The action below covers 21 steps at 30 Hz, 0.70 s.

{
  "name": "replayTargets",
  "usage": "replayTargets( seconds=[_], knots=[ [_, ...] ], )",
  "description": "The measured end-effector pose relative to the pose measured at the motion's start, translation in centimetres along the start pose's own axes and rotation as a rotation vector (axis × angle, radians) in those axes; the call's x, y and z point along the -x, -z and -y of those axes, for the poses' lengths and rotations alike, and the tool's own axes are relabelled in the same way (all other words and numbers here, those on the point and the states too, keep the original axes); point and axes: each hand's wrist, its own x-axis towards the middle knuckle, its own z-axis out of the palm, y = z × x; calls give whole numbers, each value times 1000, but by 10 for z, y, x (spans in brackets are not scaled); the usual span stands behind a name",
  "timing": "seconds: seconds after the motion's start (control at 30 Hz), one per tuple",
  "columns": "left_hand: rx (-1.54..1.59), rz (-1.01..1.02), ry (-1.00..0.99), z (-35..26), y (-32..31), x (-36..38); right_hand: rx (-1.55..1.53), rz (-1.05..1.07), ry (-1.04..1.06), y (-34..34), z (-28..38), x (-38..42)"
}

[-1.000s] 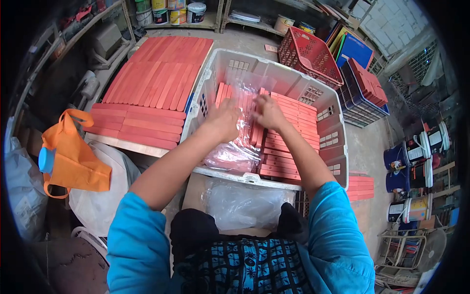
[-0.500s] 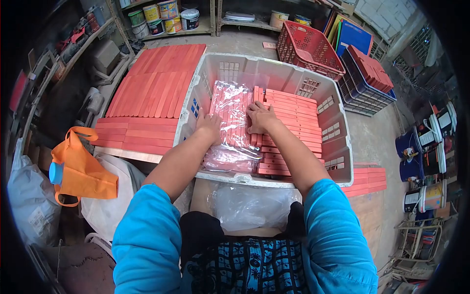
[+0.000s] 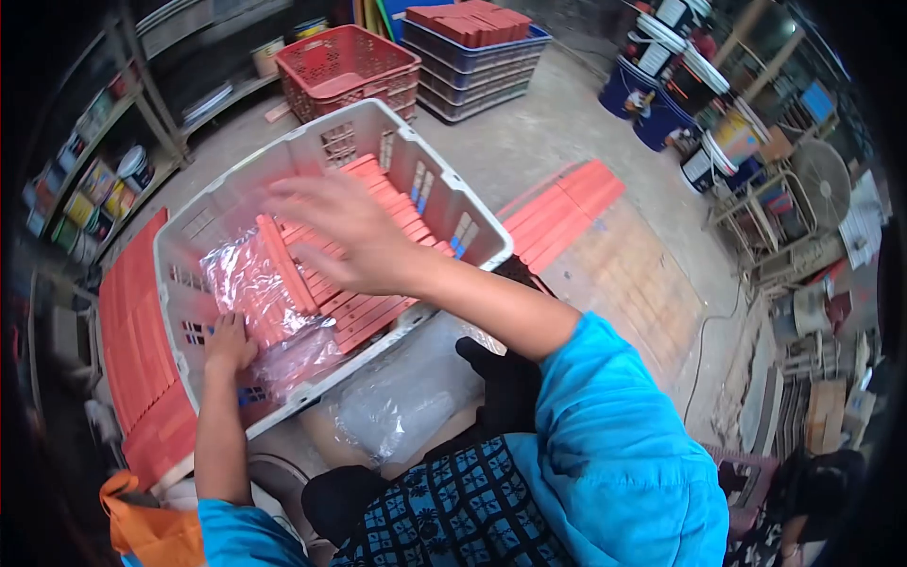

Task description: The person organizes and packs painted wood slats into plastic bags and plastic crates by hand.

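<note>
A grey-white crate (image 3: 500, 231) holds rows of red wooden strips (image 3: 354, 312) and, at its left side, a bundle of red pieces in clear plastic wrap (image 3: 248, 283). My left hand (image 3: 231, 342) rests at the near left edge of the wrapped bundle, against the crate's inner wall. Above the strips my right hand (image 3: 335, 231) is raised, fingers spread, slightly blurred, with nothing in it. One strip (image 3: 286, 265) lies on top, beside the bundle.
Red strips lie on a board (image 3: 142, 350) at the left and another board (image 3: 624, 283) at the right. Behind stand a red basket (image 3: 350, 80) and stacked dark crates (image 3: 472, 71). Clear plastic (image 3: 402, 392) lies before the crate; an orange bag (image 3: 151, 524) is lower left.
The view has turned to the right. My right hand has lifted off the strips, fingers spread. My left hand has moved down the bundle towards its near left edge.
</note>
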Motion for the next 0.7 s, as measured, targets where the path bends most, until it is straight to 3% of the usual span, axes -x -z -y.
replayTargets(
  seconds=[0.1, 0.17, 0.23, 0.3, 0.5, 0.7],
  knots=[
    [5, -24, 1, -2, 6, 6, 263, -485, -151, 82, -38, 68],
    [33, -69, -17, -1, 9, 7, 319, -643, -602, 124, -80, 128],
    [50, -116, -34, -3, 12, 7, 737, -376, -834, 147, -145, 214],
    [61, -173, -46, -3, 15, 7, 734, -200, -968, 134, -170, 255],
    [159, -354, -106, 6, 8, 7, 798, 316, -1154, 105, -190, 267],
    [194, -337, -110, 4, 11, 10, 765, 354, -1171, 115, -153, 282]
  ],
)
